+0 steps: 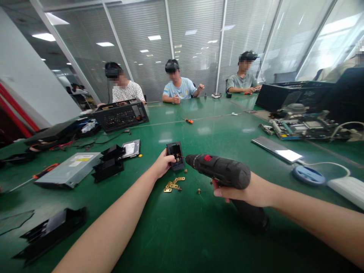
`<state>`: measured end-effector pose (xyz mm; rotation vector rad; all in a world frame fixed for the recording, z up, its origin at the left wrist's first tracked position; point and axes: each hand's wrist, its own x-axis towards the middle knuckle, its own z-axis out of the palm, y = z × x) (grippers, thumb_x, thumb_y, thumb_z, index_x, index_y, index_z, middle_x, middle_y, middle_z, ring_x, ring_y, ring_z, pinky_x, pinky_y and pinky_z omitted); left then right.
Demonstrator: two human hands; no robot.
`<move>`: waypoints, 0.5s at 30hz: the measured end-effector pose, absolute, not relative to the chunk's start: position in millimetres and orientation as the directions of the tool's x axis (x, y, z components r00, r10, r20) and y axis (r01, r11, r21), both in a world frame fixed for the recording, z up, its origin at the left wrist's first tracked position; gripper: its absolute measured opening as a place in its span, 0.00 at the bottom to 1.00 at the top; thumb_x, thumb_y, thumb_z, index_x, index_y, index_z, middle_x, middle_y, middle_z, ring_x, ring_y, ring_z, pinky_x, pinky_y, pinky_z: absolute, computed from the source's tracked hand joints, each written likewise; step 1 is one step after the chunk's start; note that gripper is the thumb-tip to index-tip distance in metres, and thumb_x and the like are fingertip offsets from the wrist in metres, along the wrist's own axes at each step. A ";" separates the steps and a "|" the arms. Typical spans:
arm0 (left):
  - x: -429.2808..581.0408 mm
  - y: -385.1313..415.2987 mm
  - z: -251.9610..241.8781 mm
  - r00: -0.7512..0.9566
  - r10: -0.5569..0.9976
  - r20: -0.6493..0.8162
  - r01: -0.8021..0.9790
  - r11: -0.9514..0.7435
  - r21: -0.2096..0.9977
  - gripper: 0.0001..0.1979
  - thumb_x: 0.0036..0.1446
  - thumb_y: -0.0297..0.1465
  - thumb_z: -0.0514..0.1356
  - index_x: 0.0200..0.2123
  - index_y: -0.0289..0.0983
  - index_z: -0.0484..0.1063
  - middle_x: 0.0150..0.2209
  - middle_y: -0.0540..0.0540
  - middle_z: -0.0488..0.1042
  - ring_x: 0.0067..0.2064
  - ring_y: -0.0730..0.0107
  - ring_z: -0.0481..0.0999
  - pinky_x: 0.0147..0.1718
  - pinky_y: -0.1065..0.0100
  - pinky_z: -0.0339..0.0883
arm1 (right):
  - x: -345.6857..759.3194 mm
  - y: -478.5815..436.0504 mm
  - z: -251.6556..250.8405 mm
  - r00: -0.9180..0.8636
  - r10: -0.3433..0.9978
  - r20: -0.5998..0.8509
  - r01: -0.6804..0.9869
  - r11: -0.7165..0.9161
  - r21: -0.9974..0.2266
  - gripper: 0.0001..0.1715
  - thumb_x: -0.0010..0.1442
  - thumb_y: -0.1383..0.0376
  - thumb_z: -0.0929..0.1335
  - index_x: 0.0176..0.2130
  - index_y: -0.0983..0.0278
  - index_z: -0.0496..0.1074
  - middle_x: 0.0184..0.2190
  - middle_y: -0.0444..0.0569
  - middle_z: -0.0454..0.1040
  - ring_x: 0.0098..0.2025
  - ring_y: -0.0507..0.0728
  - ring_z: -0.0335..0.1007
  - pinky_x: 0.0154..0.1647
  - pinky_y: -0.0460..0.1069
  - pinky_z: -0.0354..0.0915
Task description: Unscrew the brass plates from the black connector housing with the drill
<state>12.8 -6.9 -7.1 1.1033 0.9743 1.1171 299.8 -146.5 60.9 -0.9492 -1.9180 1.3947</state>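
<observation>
My left hand [162,163] grips a small black plastic housing [175,155] and holds it upright on the green table [182,227]. My right hand [241,189] is wrapped round the handle of a black electric screwdriver [218,171] with a red switch. Its bit points left into the housing's open face. Small brass plates [173,184] and loose screws [199,191] lie on the table just below the housing.
A grey disc drive [69,170] and black plastic parts [109,163] lie at left, another black part [48,233] near the front left. A circuit board [301,127], silver plate [277,149] and white power strip [345,187] sit at right. Three people sit at the far end.
</observation>
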 end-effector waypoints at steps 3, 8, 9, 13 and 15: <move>12.9 -7.2 -6.6 0.187 0.981 -0.048 -0.178 0.082 0.981 0.27 0.33 0.24 0.62 0.43 0.38 0.70 0.36 0.48 0.77 0.38 0.61 0.77 0.40 0.59 0.72 | 299.9 -146.4 59.9 -0.574 0.817 0.049 0.188 0.190 -0.964 0.35 0.59 0.57 0.78 0.62 0.59 0.70 0.34 0.47 0.78 0.24 0.54 0.74 0.25 0.49 0.73; 13.4 -8.2 -5.7 0.192 0.980 -0.060 -0.180 0.095 0.979 0.28 0.33 0.24 0.61 0.44 0.38 0.70 0.36 0.48 0.77 0.38 0.60 0.77 0.40 0.58 0.72 | 300.6 -146.1 58.0 -0.587 0.809 0.026 0.175 0.158 -0.972 0.39 0.59 0.57 0.78 0.64 0.62 0.68 0.39 0.50 0.80 0.26 0.53 0.75 0.27 0.49 0.74; 13.4 -8.3 -5.6 0.189 0.980 -0.062 -0.180 0.097 0.979 0.28 0.33 0.24 0.61 0.44 0.38 0.70 0.35 0.48 0.77 0.38 0.60 0.77 0.40 0.58 0.72 | 300.8 -145.8 57.6 -0.590 0.807 0.028 0.180 0.166 -0.970 0.38 0.59 0.57 0.78 0.63 0.63 0.69 0.41 0.51 0.80 0.28 0.54 0.76 0.29 0.49 0.75; 13.3 -8.4 -5.6 0.185 0.981 -0.062 -0.177 0.096 0.980 0.28 0.34 0.24 0.61 0.44 0.38 0.70 0.35 0.48 0.77 0.38 0.60 0.77 0.40 0.59 0.72 | 301.2 -144.0 55.4 -0.596 0.796 0.104 0.179 0.257 -0.950 0.40 0.58 0.61 0.78 0.65 0.63 0.68 0.49 0.56 0.81 0.41 0.59 0.81 0.42 0.53 0.78; 13.0 -8.3 -6.0 0.190 0.980 -0.058 -0.180 0.093 0.979 0.27 0.34 0.24 0.61 0.44 0.38 0.70 0.36 0.48 0.77 0.38 0.60 0.77 0.40 0.59 0.71 | 301.2 -143.5 54.4 -0.614 0.778 0.129 0.132 0.263 -0.956 0.48 0.58 0.63 0.77 0.71 0.62 0.60 0.56 0.59 0.78 0.48 0.62 0.81 0.48 0.56 0.77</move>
